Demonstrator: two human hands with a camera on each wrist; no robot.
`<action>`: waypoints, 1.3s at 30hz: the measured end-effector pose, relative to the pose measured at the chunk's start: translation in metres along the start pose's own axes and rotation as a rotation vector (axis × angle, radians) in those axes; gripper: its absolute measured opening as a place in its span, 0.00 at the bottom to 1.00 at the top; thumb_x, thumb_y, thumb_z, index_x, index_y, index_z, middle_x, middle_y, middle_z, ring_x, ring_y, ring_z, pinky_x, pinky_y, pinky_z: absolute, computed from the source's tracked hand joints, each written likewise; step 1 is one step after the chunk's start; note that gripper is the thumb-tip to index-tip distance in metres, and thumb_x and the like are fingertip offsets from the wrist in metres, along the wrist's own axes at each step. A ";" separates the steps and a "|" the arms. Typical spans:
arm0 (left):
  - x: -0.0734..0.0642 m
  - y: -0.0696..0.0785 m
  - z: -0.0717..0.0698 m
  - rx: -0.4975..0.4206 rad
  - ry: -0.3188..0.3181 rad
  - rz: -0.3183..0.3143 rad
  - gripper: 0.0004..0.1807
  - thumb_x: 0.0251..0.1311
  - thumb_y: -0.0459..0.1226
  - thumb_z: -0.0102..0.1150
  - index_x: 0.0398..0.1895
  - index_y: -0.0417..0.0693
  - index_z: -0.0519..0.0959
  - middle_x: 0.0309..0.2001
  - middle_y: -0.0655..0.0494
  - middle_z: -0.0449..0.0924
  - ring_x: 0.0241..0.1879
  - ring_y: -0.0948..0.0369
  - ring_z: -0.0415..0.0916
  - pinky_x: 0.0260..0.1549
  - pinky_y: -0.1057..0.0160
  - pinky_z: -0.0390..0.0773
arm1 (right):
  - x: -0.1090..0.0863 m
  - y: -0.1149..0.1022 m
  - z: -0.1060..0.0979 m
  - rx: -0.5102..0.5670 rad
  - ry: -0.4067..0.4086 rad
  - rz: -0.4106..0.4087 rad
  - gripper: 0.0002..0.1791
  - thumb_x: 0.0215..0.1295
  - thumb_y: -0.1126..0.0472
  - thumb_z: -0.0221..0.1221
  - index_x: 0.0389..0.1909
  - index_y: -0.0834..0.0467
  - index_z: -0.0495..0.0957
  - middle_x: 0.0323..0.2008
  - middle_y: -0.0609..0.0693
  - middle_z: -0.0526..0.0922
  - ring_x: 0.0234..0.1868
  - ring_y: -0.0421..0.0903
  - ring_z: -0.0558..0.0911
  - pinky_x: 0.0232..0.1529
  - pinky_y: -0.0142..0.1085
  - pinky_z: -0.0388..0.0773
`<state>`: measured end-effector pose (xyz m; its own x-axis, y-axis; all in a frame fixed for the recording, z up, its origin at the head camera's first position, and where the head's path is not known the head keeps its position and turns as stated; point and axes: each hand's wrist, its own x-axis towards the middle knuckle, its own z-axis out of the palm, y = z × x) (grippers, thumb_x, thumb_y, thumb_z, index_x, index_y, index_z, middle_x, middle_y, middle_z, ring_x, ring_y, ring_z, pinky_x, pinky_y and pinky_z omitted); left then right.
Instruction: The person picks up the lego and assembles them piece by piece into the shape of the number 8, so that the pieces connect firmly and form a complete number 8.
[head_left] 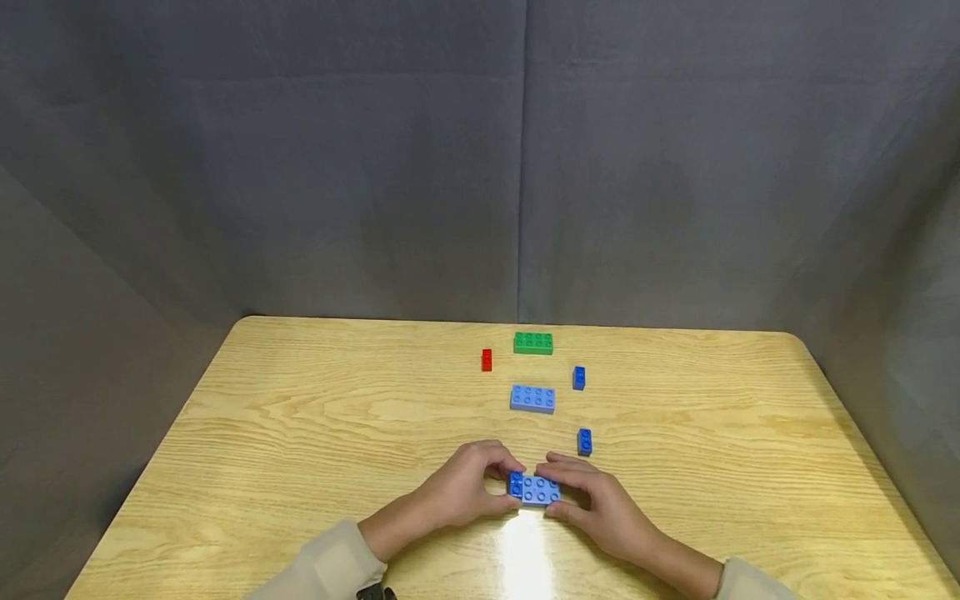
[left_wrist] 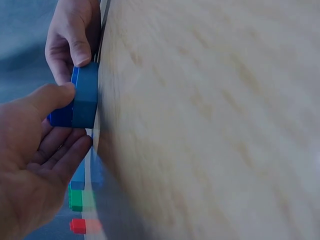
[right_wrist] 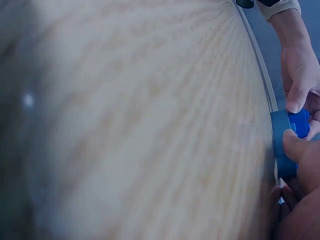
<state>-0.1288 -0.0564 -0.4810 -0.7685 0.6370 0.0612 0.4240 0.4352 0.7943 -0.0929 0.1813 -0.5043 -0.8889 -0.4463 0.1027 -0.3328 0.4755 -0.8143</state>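
In the head view, a small dark blue two-stud brick (head_left: 516, 484) sits across the left end of a light blue brick (head_left: 541, 492) near the front of the table. My left hand (head_left: 465, 485) pinches the dark blue brick between thumb and fingers. From the other side, my right hand (head_left: 603, 506) grips the right end of the light blue brick, thumb in front and fingers behind. In the left wrist view, the left thumb presses the side of the dark blue brick (left_wrist: 62, 116). The right wrist view shows the right thumb against the light blue brick (right_wrist: 283, 142).
Beyond my hands lie a second light blue brick (head_left: 533, 399), a green brick (head_left: 533, 343) and a small red brick (head_left: 487, 360). Two small dark blue bricks, one nearer (head_left: 585, 442) and one farther (head_left: 579, 378), lie to the right. Grey curtains (head_left: 375, 183) surround the wooden table (head_left: 300, 417).
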 end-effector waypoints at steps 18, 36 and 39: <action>0.000 -0.002 0.005 -0.004 0.013 -0.018 0.17 0.45 0.37 0.73 0.39 0.49 0.79 0.37 0.66 0.76 0.36 0.70 0.74 0.38 0.74 0.76 | -0.001 0.001 0.001 -0.030 0.017 -0.034 0.24 0.57 0.52 0.63 0.57 0.50 0.76 0.58 0.45 0.75 0.63 0.47 0.69 0.62 0.47 0.65; -0.002 -0.007 0.005 -0.019 0.030 -0.015 0.18 0.45 0.40 0.73 0.41 0.51 0.80 0.37 0.67 0.77 0.36 0.70 0.74 0.39 0.74 0.76 | 0.000 0.000 0.001 -0.023 0.006 -0.018 0.25 0.57 0.52 0.63 0.57 0.50 0.76 0.59 0.45 0.74 0.64 0.47 0.68 0.62 0.48 0.64; -0.001 -0.006 0.005 -0.018 0.027 -0.027 0.18 0.45 0.41 0.73 0.41 0.51 0.80 0.37 0.67 0.77 0.36 0.70 0.74 0.39 0.74 0.76 | 0.001 0.000 0.000 -0.014 0.000 -0.018 0.25 0.57 0.51 0.63 0.57 0.50 0.76 0.59 0.46 0.74 0.64 0.47 0.68 0.62 0.49 0.63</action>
<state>-0.1280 -0.0570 -0.4890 -0.7924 0.6074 0.0556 0.3941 0.4404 0.8067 -0.0936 0.1813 -0.5046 -0.8825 -0.4554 0.1172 -0.3534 0.4779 -0.8042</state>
